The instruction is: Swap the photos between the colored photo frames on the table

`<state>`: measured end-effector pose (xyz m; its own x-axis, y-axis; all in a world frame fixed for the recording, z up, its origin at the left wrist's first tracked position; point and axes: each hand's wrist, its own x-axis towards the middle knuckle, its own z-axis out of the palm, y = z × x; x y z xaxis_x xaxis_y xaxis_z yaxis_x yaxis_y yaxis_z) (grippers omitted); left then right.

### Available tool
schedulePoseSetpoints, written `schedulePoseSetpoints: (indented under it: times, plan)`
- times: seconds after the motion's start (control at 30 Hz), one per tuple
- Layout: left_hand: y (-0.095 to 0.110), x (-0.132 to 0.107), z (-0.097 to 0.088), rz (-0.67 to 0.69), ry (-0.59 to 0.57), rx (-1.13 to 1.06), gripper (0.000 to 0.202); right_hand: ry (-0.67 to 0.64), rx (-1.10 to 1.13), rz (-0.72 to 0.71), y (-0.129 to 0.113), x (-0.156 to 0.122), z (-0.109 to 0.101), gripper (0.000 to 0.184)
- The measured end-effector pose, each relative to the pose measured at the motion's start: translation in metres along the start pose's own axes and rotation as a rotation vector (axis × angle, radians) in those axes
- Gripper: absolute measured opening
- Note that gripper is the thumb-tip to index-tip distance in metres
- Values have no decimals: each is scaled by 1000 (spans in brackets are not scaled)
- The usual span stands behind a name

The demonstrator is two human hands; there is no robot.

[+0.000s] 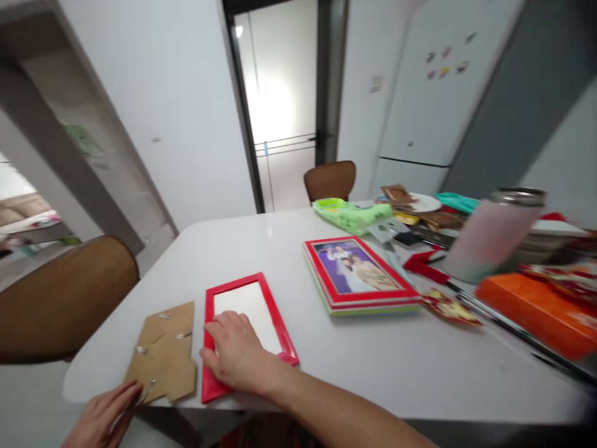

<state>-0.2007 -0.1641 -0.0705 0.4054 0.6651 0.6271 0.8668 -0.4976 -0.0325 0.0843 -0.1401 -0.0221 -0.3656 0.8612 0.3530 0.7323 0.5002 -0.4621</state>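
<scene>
Our right forearm [336, 407] crosses the edge of the white table [396, 364], right hand [236, 351] spread, thumb apart, over a red picture frame [278, 318] beneath it. To its left, our left hand [105, 417] touches the near corner of a brown backing board [168, 354], fingers together; whether they pinch, we cannot tell. Stacked frames [364, 274] lie beyond the right hand, rightward.

R fingers [228, 323] on red frame [273, 308], L fingers [122, 394] at brn backing bd [168, 356]
</scene>
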Motion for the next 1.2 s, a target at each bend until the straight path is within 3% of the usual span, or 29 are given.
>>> schedulePoseSetpoints:
  times: [0.1, 0.27, 0.37, 0.47, 0.6, 0.77, 0.9, 1.03, 1.2]
  plan:
    - [0, -5, -11, 61, -38, 59, 28, -74, 52, -30, -33, 9, 24, 45]
    - [24, 16, -20, 49, 113, 20, 20, -57, 123, 13, -49, 20, 51, 40]
    - [37, 30, -29, 44, 198, -31, 20, -16, 239, -1, -47, 18, 39, 35]
    - [55, 40, -35, 31, 205, -116, 24, 53, 290, -57, -40, 3, 11, 36]
    - [94, 51, -19, 60, 148, -287, 23, 76, 184, -28, -6, -31, -19, 35]
    - [135, 59, 22, 77, 36, -422, 17, 91, 50, 37, 51, -63, -22, 30]
    - [142, 63, 36, -44, -79, -451, 14, 81, -22, 27, 70, -64, -9, 31]
    - [140, 67, 30, -173, -245, -462, 15, 56, -76, 10, 73, -61, 0, 32]
    - [140, 63, 25, -195, -356, -487, 21, 17, -102, 4, 71, -61, -3, 30]
